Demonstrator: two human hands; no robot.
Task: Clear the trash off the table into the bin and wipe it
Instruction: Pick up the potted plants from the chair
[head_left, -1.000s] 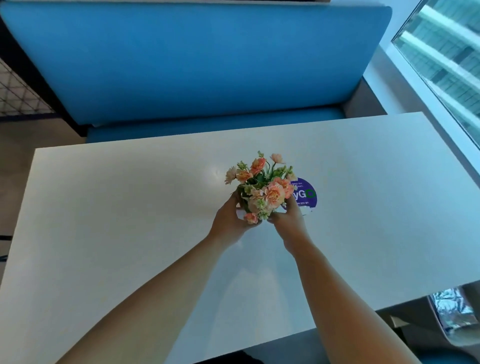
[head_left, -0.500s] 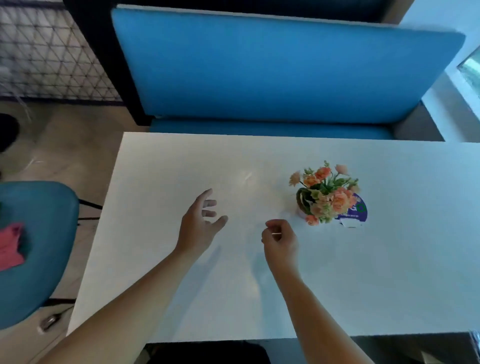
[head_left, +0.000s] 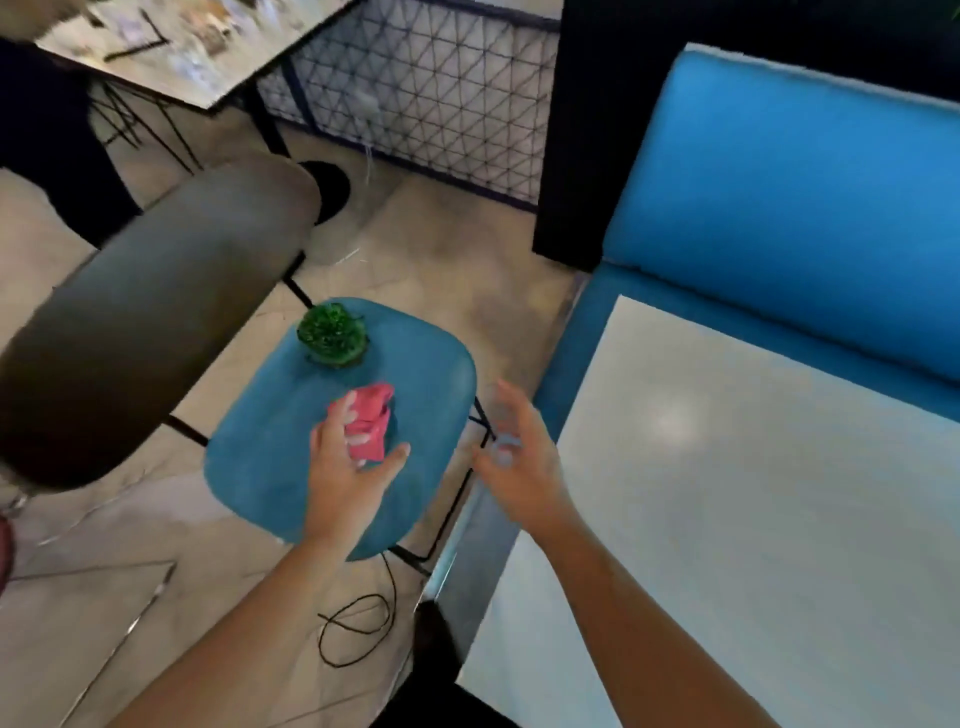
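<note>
Beside the white bench (head_left: 753, 519), which fills the right of our view with the blue booth seat (head_left: 779, 182) behind it, we lean toward a teal chair (head_left: 260, 478) standing on the floor just off the bench's left edge. A grey chair back (head_left: 145, 312) crosses the frame to its left. Our left hand (head_left: 348, 467) is spread wide above the chair's seat, fingers straight and thumb held apart. Its fingertips lie over the near edge of a crumpled pink cloth (head_left: 371, 421); whether they touch it yet we cannot tell. Our right hand (head_left: 519, 462), blurred, hangs open with fingers splayed and holds nothing, just off the bench's corner. The cloth lies near the middle of the seat, well apart from the bench it is meant to wipe. Just beyond it on the same seat sits a small green tufted thing (head_left: 332, 332), apart from the cloth.

We judge the cloth light, soft and limp: it will fold and sag rather than keep its shape, and it should neither slip nor break. The bunched middle, where the folds stand highest, looks the best place to take hold. Fingers and thumb closing from either side should bring the whole wad up together; a pinch at one corner would probably let it unfurl and trail.
</note>
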